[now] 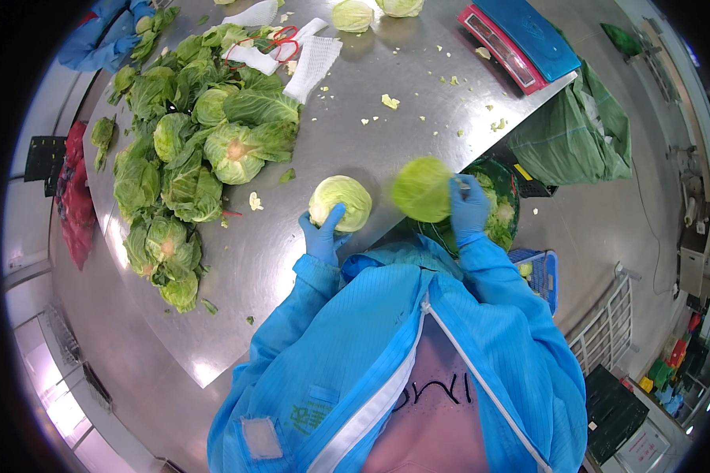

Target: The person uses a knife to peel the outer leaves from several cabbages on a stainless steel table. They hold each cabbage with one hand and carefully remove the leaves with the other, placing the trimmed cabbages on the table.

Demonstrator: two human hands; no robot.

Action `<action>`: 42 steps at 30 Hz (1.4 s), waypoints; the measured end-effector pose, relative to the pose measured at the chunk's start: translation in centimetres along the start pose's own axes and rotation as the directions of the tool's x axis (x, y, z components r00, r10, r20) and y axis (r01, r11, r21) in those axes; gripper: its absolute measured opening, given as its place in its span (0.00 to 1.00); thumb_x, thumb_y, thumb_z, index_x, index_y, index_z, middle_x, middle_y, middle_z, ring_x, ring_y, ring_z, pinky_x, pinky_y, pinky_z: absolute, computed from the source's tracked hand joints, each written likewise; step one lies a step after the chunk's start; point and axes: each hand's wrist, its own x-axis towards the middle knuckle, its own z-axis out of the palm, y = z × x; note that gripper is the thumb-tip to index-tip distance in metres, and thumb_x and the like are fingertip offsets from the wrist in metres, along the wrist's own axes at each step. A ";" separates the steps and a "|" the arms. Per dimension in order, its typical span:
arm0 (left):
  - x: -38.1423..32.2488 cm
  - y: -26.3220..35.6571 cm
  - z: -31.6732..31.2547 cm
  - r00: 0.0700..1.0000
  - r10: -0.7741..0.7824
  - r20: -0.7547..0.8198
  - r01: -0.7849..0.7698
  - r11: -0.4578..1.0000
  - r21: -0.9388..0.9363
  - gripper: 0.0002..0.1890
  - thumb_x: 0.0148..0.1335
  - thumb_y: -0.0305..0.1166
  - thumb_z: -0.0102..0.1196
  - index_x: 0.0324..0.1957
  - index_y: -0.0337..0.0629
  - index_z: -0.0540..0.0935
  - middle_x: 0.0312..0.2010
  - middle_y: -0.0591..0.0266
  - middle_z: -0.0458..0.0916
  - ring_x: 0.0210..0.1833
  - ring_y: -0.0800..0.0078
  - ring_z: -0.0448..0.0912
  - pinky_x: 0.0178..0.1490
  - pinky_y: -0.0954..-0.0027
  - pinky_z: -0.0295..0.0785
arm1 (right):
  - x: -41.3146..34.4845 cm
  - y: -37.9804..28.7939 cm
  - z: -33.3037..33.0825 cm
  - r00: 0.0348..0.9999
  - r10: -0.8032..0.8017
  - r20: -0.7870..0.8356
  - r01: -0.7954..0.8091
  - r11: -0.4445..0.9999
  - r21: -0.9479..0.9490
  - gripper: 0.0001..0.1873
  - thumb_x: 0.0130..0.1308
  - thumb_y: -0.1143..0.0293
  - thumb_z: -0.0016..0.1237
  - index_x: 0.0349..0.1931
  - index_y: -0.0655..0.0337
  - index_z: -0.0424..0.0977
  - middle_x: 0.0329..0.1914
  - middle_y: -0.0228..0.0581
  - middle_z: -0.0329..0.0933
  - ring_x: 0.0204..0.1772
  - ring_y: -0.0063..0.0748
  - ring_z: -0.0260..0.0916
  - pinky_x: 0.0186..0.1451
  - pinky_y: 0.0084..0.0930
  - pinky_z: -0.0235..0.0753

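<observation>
My left hand [324,233], in a blue glove, grips a pale, trimmed cabbage head [346,204] on the steel table near its front edge. To the right, my gloved right hand [469,207] holds a loose green cabbage leaf [421,189], blurred by motion. A small dark metal piece shows at the fingers of that hand; what it is I cannot tell. Below the leaf and hand stands a dark green basket [513,227] with leaves inside. A pile of leafy, untrimmed cabbages [234,151] covers the left part of the table.
White foam net sleeves [313,68] and red string [285,44] lie behind the pile. Two trimmed cabbages [353,16] sit at the far edge. A red and blue scale [518,44] stands far right, above a green woven sack [574,139]. Someone's blue sleeve [103,38] shows far left.
</observation>
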 end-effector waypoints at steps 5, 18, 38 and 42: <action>1.7 -0.7 -0.5 0.836 0.467 0.289 -0.548 0.748 0.374 0.56 0.38 0.38 0.78 0.65 0.38 0.54 0.57 0.46 0.66 0.59 0.57 0.70 0.61 0.60 0.72 | 0.7 0.2 -4.6 0.987 0.141 0.076 -0.110 0.941 -0.319 0.23 0.67 0.53 0.52 0.58 0.52 0.72 0.35 0.45 0.80 0.37 0.31 0.78 0.40 0.30 0.76; 1.1 1.1 2.3 0.646 0.471 0.601 -0.733 0.603 0.315 0.54 0.37 0.40 0.76 0.65 0.37 0.58 0.59 0.47 0.63 0.62 0.53 0.68 0.64 0.59 0.69 | 0.6 -6.4 3.0 0.650 -0.126 0.749 0.325 0.937 -0.124 0.28 0.73 0.42 0.28 0.71 0.31 0.55 0.45 0.53 0.79 0.42 0.57 0.77 0.46 0.44 0.77; 2.1 -0.7 3.2 0.684 0.527 0.504 -0.722 0.387 0.574 0.55 0.42 0.41 0.74 0.69 0.37 0.55 0.59 0.45 0.62 0.62 0.50 0.67 0.65 0.56 0.67 | -0.9 -9.0 3.8 0.774 0.035 0.632 0.312 0.847 -0.429 0.26 0.72 0.42 0.30 0.68 0.32 0.61 0.35 0.50 0.81 0.35 0.53 0.79 0.36 0.44 0.77; 2.2 -0.2 3.8 0.701 0.503 0.505 -0.707 0.403 0.581 0.53 0.41 0.43 0.74 0.67 0.37 0.57 0.59 0.42 0.63 0.62 0.47 0.66 0.64 0.55 0.67 | -0.4 -8.1 4.4 0.799 0.051 0.599 0.245 0.883 -0.401 0.27 0.71 0.41 0.31 0.66 0.33 0.65 0.38 0.50 0.81 0.39 0.54 0.79 0.41 0.46 0.77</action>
